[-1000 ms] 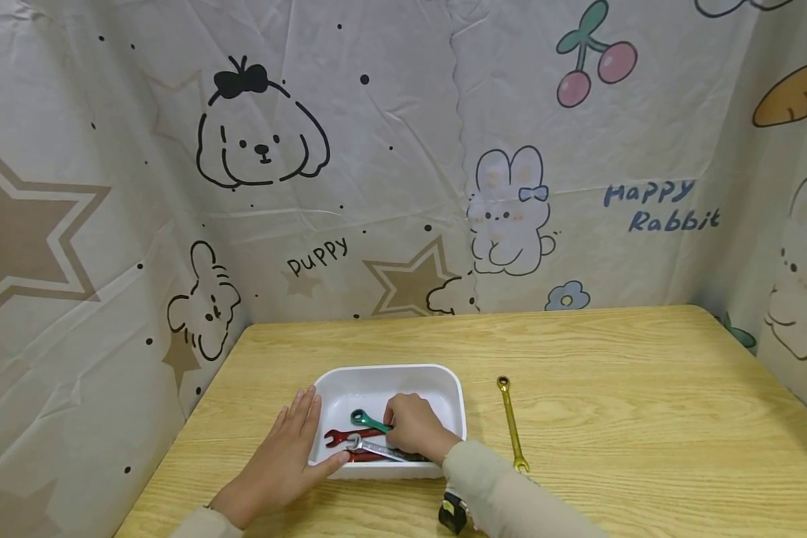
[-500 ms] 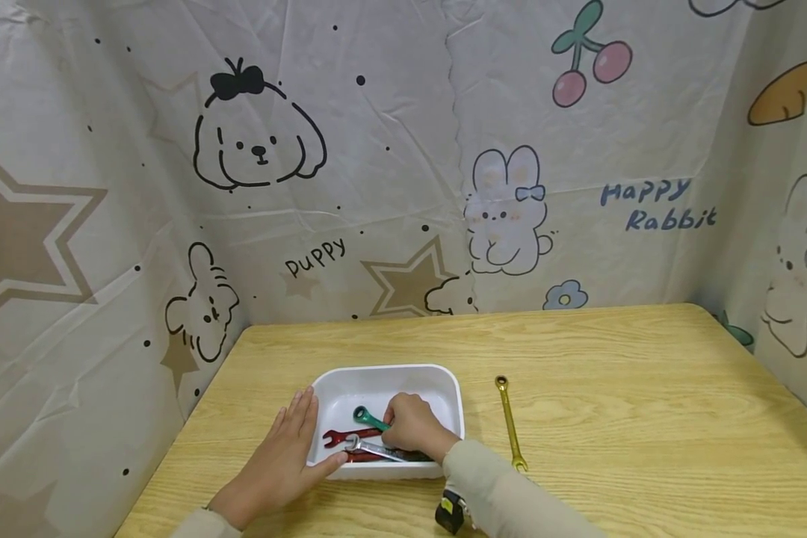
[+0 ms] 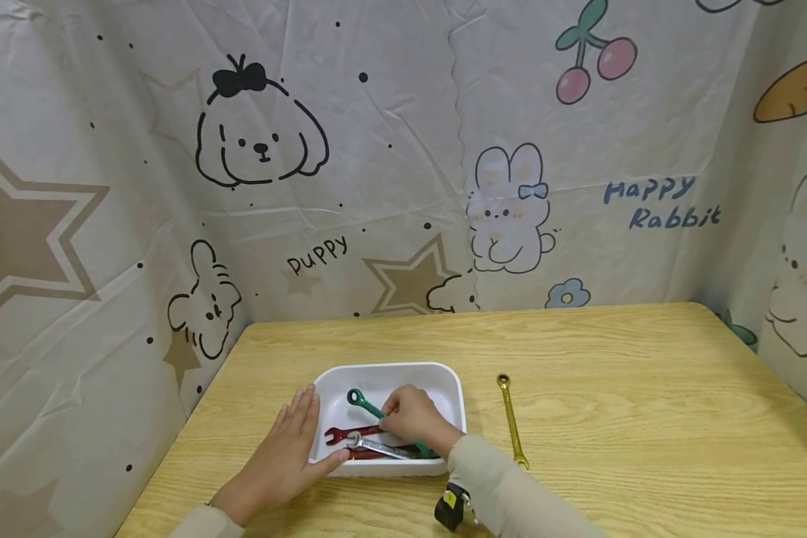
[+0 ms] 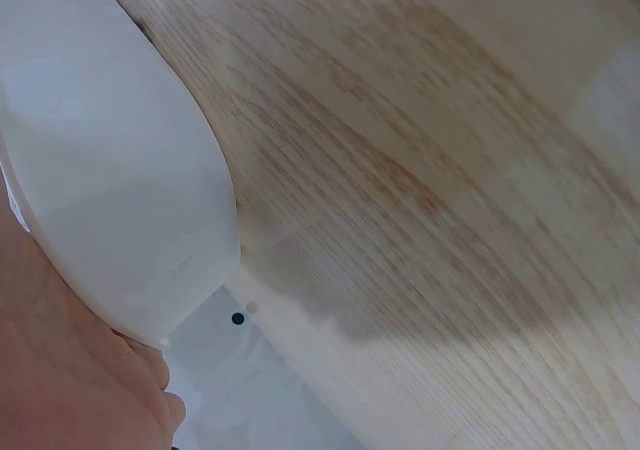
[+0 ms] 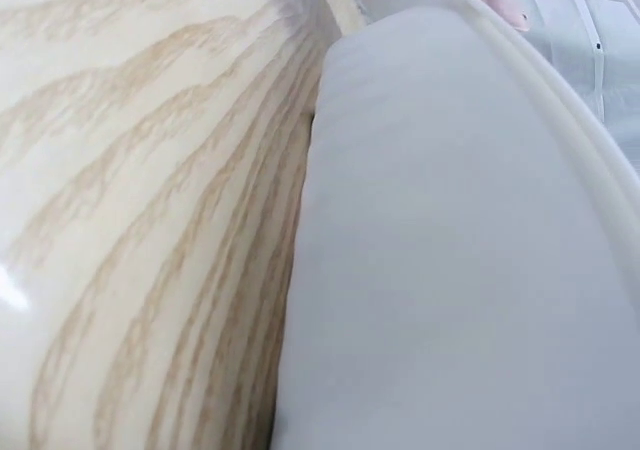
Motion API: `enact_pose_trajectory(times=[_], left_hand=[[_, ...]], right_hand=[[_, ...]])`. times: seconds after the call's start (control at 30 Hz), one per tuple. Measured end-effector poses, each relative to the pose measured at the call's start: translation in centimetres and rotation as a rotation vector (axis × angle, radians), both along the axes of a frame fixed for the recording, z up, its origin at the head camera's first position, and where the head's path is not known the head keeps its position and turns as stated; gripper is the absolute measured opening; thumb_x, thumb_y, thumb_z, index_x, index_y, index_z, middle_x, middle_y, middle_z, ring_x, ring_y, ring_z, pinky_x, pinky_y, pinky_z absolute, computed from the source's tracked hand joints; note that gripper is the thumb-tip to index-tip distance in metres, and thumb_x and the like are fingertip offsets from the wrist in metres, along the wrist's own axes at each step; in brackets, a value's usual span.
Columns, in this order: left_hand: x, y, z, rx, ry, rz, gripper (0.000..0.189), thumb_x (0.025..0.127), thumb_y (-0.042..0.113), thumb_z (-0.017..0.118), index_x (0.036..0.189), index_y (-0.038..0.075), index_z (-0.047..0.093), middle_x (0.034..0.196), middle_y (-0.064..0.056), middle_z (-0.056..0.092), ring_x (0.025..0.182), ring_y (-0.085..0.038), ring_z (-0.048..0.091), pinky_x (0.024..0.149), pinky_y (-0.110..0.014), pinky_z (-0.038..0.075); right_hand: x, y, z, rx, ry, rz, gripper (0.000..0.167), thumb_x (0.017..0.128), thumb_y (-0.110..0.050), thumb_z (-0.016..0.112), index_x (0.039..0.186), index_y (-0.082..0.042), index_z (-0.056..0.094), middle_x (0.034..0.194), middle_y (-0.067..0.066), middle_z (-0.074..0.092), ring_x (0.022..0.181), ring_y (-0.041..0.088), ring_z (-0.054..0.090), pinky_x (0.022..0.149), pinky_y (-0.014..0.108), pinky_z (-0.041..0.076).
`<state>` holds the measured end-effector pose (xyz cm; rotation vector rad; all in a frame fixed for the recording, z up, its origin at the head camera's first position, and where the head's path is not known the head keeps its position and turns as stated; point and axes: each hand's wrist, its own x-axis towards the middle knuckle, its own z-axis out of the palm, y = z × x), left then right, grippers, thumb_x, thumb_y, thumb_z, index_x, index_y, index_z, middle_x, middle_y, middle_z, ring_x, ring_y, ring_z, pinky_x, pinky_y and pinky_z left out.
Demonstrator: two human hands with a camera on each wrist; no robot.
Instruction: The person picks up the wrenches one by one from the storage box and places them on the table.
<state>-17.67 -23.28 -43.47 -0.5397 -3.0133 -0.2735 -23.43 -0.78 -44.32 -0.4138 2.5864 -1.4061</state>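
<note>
Inside the white tray (image 3: pixel 393 469), my right hand (image 3: pixel 413 415) pinches a green wrench (image 3: pixel 368 406) by its shaft. The ring end of that wrench points up and left, clear of the others, and its lower end shows below my hand. Beneath it lie a silver wrench (image 3: pixel 379 447) and red wrenches (image 3: pixel 341 433), overlapping and partly hidden by my hand. My left hand (image 3: pixel 279 459) rests against the tray's left side with fingers straight and its thumb over the front rim. The left wrist view shows this hand at the outer wall of the tray (image 4: pixel 120 160).
A gold wrench (image 3: pixel 511 422) lies on the wooden table (image 3: pixel 612 388) to the right of the tray. The right wrist view is mostly filled by the outer wall of the tray (image 5: pixel 440 230). Printed cloth (image 3: pixel 390 149) hangs behind and at both sides.
My right hand has lifted slightly up in the tray, and the green wrench has risen and slid up-left with it, baring its lower end. My left hand stays where it was.
</note>
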Motion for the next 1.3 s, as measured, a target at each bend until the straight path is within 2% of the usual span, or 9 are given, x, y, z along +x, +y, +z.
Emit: enact_pose_trajectory(times=[0.23,0.53,0.83,1.03,1.3], left_hand=[[0.0,-0.1,-0.3,0.009,0.033,-0.005,0.100,0.087,0.067,0.049,0.146,-0.010,0.026,0.156,-0.025,0.019,0.144,-0.040,0.016,0.114,-0.056,0.020],[0.0,0.0,-0.2,0.013,-0.006,0.009,0.101,0.087,0.067,0.049,0.148,-0.008,0.021,0.157,-0.023,0.015,0.145,-0.038,0.013,0.115,-0.055,0.017],[-0.1,-0.1,-0.2,0.015,-0.018,0.021,0.103,0.087,0.069,0.048,0.150,-0.007,0.018,0.157,-0.022,0.014,0.145,-0.038,0.012,0.114,-0.055,0.017],[-0.2,-0.1,-0.3,0.021,-0.019,0.025,0.103,0.086,0.069,0.048,0.150,-0.006,0.017,0.158,-0.021,0.014,0.145,-0.038,0.012,0.115,-0.055,0.016],[-0.2,-0.1,-0.4,0.019,0.001,0.018,0.102,0.087,0.069,0.049,0.149,-0.007,0.021,0.157,-0.022,0.015,0.145,-0.038,0.013,0.115,-0.055,0.017]], right_hand=[[0.1,0.0,0.6,-0.061,-0.019,0.010,0.011,0.075,-0.005,0.076,0.071,-0.004,0.067,0.060,-0.003,0.056,0.058,0.009,0.050,0.052,0.023,0.040],[0.2,0.1,1.8,-0.104,-0.099,0.045,0.010,0.080,-0.009,0.076,0.078,-0.005,0.067,0.068,0.000,0.059,0.063,0.012,0.051,0.054,0.024,0.042],[0.0,1.5,3.4,-0.125,-0.070,0.036,0.012,0.080,-0.012,0.077,0.084,-0.003,0.069,0.070,0.000,0.060,0.063,0.011,0.052,0.053,0.023,0.042],[0.0,2.8,4.4,-0.160,-0.081,0.027,0.012,0.082,-0.012,0.075,0.085,-0.002,0.069,0.070,0.002,0.060,0.059,0.011,0.054,0.052,0.026,0.047],[-0.4,4.8,5.4,-0.263,-0.162,-0.016,0.012,0.089,-0.006,0.067,0.095,0.004,0.066,0.078,0.006,0.062,0.068,0.014,0.060,0.062,0.030,0.056]])
